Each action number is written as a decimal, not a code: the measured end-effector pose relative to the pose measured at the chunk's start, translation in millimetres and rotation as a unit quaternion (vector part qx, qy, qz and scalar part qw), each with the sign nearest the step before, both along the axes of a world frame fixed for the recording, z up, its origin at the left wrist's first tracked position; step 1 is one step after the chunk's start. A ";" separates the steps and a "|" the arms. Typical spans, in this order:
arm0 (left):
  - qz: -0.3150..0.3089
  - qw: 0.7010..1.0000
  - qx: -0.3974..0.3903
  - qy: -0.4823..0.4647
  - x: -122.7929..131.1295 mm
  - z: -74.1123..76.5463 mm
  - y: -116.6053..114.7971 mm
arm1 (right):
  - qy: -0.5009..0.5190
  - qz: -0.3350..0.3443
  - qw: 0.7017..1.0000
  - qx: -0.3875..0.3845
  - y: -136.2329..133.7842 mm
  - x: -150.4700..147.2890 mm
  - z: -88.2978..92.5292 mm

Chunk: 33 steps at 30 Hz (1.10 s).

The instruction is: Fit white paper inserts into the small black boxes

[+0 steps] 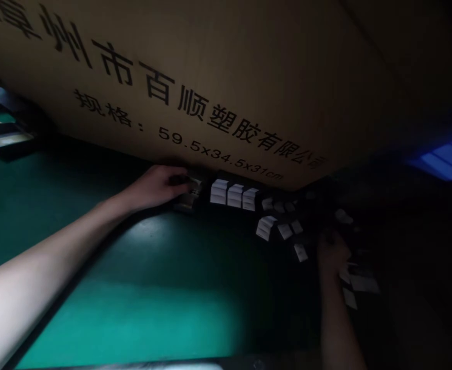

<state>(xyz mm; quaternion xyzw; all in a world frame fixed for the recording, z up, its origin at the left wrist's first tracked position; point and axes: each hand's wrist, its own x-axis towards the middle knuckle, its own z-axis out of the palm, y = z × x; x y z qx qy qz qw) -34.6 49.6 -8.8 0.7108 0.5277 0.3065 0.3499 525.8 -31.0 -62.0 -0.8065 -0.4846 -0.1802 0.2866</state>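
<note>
Small dark item (187,199) clamped under curled fingers of left hand (156,187); right hand (333,252) shadowed beside white paper slips (218,191), grip unclear.

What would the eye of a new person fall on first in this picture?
A big cardboard box fills the top of the view, with large black Chinese print and a size line on it. Below the box, small white stacks stand in a row between the left hand, which is at a small dark item, and the right hand. A green mat spreads across the lower left.
</note>
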 end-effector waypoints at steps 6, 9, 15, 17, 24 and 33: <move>0.001 1.000 0.010 0.000 0.4 -0.4 1.5 | 0.021 -0.006 0.999 0.027 0.2 -1.8 -1.0; 0.005 1.000 0.005 -0.001 0.7 0.2 1.5 | 0.030 -0.006 0.999 0.031 0.5 -3.3 -1.0; 0.003 1.000 0.003 -0.006 -0.3 -3.6 3.4 | 0.036 -0.011 0.999 0.017 3.2 -5.2 -1.1; -0.003 1.000 0.006 -0.006 -0.7 -3.9 3.4 | 0.040 -0.015 0.999 0.011 3.4 -5.5 -0.4; -0.020 1.000 0.012 -0.019 0.4 -0.3 1.0 | 0.052 -0.028 0.998 0.013 3.4 -5.6 2.1; -0.016 1.000 0.009 -0.014 -1.2 -2.3 1.0 | 0.055 -0.031 0.998 0.015 7.3 -3.1 1.8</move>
